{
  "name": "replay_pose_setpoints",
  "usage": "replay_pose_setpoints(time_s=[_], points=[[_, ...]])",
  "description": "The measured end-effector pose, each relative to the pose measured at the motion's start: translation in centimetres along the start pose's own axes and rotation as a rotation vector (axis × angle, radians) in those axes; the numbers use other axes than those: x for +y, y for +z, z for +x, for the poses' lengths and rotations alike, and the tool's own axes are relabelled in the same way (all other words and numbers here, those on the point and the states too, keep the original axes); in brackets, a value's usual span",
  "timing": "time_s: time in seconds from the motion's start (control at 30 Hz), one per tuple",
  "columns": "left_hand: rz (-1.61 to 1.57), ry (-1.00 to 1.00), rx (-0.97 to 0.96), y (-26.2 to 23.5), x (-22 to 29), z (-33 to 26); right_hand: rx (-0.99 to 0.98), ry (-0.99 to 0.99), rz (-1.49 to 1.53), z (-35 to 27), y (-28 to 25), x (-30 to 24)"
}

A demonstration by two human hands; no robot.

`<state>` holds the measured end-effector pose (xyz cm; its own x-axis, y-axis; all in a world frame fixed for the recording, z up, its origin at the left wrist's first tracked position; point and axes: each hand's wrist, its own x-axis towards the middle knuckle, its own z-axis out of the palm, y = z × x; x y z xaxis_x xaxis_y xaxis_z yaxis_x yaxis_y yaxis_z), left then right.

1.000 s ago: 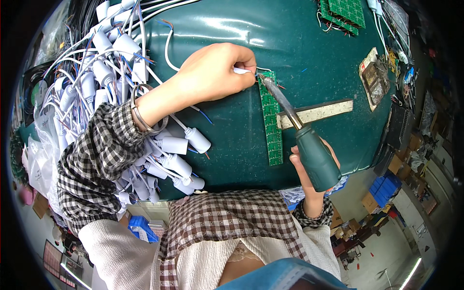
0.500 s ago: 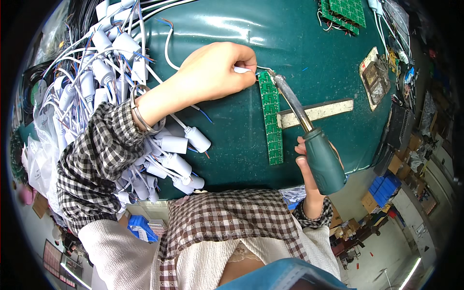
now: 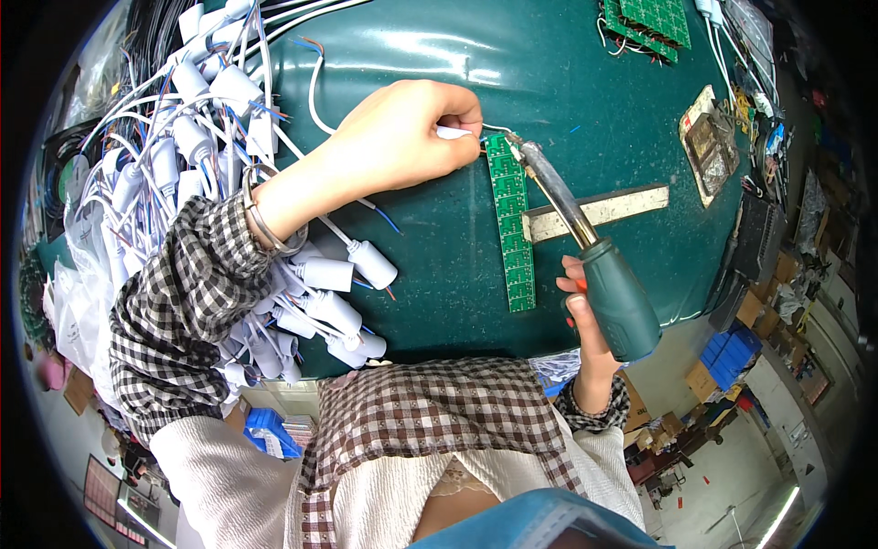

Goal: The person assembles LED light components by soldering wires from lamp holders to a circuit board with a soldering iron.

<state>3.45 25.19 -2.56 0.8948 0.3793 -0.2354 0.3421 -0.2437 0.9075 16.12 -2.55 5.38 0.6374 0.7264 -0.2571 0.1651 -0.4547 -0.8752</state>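
Green worktop (image 3: 430,293) carries a circuit-board strip (image 3: 512,224), likely light, stiff, brittle, best held by long edges; left hand (image 3: 402,137) pinches white cable (image 3: 453,134) beside the strip's far end, right hand (image 3: 591,331) grips soldering iron (image 3: 622,302) by its handle.

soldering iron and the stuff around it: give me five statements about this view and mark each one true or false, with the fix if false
1. The right hand holds a soldering iron. True.
2. The iron has a red handle. False: its handle is green.
3. The left hand pinches a white piece, perhaps a cable. True.
4. Most white plastic cylinders are heaped on the right of the picture. False: the heap of white plastic cylinders is on the left.
5. A pale bar lies to the right of the long green circuit board. True.
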Motion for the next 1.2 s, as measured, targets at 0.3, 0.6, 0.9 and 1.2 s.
replay_pose_setpoints(time_s=[0.3,0.6,0.9,1.2], points=[[-0.036,0.027,-0.008,0.0,0.0,-0.1,0.0,-0.037,0.103,0.1,-0.1,0.8],[0.098,0.029,-0.031,-0.3,0.2,-0.1,0.036,-0.049,0.111,0.3,0.3,0.1],[0.076,0.088,-0.017,0.1,-0.2,-0.2,-0.028,-0.038,0.117,0.2,-0.1,1.0],[0.136,0.114,0.075,0.7,-0.2,-0.4,0.003,-0.205,-0.288,-0.6,-0.9,2.3]])
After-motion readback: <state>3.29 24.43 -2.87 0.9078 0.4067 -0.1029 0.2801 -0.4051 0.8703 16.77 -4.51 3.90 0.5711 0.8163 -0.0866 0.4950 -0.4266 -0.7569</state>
